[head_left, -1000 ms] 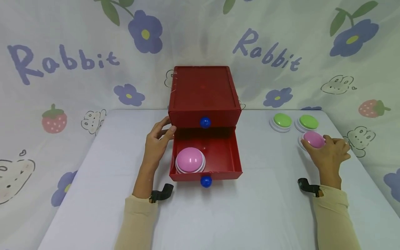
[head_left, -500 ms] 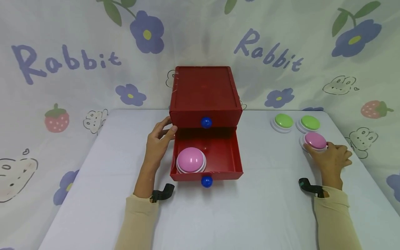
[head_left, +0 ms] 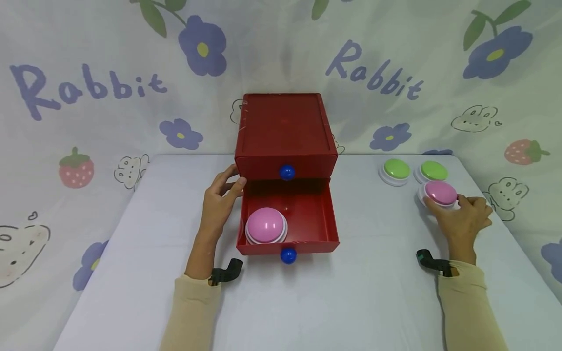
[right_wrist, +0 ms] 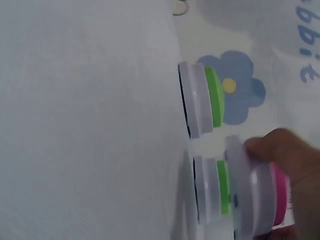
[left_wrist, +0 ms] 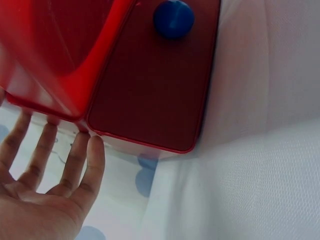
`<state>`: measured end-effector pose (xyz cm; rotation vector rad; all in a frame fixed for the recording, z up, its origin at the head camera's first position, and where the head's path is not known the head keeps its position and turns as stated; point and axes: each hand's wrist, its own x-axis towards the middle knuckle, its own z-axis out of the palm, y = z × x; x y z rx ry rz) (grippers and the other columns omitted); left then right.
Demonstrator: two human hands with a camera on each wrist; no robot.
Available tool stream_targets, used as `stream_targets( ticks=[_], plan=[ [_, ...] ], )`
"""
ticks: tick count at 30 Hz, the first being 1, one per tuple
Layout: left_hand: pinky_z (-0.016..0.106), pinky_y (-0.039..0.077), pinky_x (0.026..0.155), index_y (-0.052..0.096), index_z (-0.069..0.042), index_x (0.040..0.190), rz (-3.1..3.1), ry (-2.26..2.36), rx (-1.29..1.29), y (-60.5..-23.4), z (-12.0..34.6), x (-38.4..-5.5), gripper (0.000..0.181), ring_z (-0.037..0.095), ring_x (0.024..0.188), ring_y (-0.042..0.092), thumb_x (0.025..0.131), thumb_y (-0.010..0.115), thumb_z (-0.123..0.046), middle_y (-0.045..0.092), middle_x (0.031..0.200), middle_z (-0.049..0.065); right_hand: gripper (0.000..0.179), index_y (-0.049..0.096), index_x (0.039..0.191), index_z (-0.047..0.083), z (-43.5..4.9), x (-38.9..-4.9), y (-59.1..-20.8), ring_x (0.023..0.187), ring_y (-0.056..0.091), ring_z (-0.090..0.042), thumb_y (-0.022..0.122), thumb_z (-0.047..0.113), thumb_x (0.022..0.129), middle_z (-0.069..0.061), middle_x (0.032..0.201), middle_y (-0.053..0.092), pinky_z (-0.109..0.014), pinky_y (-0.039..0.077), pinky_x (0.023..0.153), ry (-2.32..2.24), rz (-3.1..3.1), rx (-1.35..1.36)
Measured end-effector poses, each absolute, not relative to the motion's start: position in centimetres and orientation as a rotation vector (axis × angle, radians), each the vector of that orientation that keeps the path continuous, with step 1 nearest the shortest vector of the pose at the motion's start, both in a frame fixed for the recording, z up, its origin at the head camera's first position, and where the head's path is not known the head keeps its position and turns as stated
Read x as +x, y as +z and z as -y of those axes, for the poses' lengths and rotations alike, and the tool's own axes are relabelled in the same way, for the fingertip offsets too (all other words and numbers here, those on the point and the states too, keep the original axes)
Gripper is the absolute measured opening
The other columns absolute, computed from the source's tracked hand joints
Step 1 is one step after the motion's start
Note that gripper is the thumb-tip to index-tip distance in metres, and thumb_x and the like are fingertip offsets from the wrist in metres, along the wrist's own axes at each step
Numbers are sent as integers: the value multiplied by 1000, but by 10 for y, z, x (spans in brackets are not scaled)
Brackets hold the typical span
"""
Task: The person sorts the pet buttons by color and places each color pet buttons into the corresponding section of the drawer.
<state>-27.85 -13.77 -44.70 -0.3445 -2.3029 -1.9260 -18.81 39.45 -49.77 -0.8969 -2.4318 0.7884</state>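
Note:
In the head view, my right hand pinches a pink push button with a white base at the right of the table. The right wrist view shows this pink button raised off the tabletop, beside a green button. My left hand rests with extended fingers against the left side of a red two-drawer cabinet. The cabinet's lower drawer is pulled out and its upper drawer is closed. Another pink push button sits in the left part of the lower drawer.
Two green push buttons, the left one and the right one, stand at the table's back right. Blue round knobs stick out from the upper drawer and lower drawer. A patterned cloth hangs behind the white table.
My right hand has settled its pinch on the pink button and raised it slightly, and the button overlaps the right green one a little more. The left hand and cabinet stay put.

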Motion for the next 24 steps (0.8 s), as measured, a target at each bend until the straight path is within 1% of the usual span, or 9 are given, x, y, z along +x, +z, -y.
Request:
stream_targets(
  ticks=[3, 5, 10, 12, 13, 17, 20, 24],
  plan=[
    [27, 55, 88, 52, -28, 147, 2313, -1926, -337, -447, 138, -278, 51, 21, 113, 58, 98, 65, -35, 54, 139, -1, 92, 47, 143, -10, -382, -189, -486, 127, 26, -36, 80, 48, 79, -26, 130, 37, -57, 18, 99, 825, 2431, -840],
    [26, 55, 88, 52, -27, 147, 2324, -1935, -321, -445, 138, -277, 51, 20, 113, 57, 98, 64, -34, 53, 140, -1, 89, 50, 140, -10, -372, -189, -479, 126, 27, -36, 82, 45, 78, -26, 127, 38, -56, 18, 97, 834, 2430, -778],
    [24, 54, 88, 49, -18, 149, 2345, -1948, -305, -432, 135, -271, 52, 22, 114, 57, 100, 63, -27, 52, 142, 5, 80, 58, 133, -10, -348, -190, -465, 121, 30, -38, 85, 39, 76, -25, 122, 41, -56, 20, 91, 797, 2442, -585],
    [25, 54, 88, 49, -14, 149, 2343, -1942, -325, -425, 134, -267, 53, 23, 114, 57, 100, 62, -27, 52, 142, 9, 79, 59, 133, -8, -340, -190, -460, 120, 30, -38, 86, 37, 75, -25, 122, 41, -57, 20, 90, 795, 2451, -527],
    [25, 54, 88, 49, -14, 149, 2345, -1937, -327, -424, 134, -266, 53, 24, 114, 58, 100, 62, -27, 52, 142, 9, 80, 58, 134, -8, -336, -190, -457, 121, 30, -38, 87, 37, 75, -24, 123, 41, -57, 21, 89, 800, 2457, -511],
    [27, 54, 90, 51, -21, 148, 2345, -1926, -327, -433, 136, -271, 52, 22, 114, 58, 99, 64, -33, 53, 141, 4, 82, 57, 136, -7, -319, -188, -444, 123, 28, -36, 88, 37, 74, -21, 127, 43, -55, 25, 86, 846, 2482, -480],
    [27, 54, 91, 52, -27, 147, 2339, -1918, -322, -444, 137, -277, 52, 20, 114, 58, 98, 64, -36, 54, 140, -2, 82, 57, 135, -8, -306, -186, -436, 123, 29, -36, 90, 34, 73, -19, 126, 44, -54, 25, 85, 860, 2490, -412],
    [28, 54, 90, 52, -29, 147, 2317, -1915, -346, -447, 138, -279, 51, 21, 113, 58, 98, 65, -37, 54, 139, -2, 74, 63, 125, -12, -290, -182, -428, 119, 35, -39, 92, 25, 68, -22, 119, 45, -55, 21, 88, 839, 2450, -226]
  ],
)
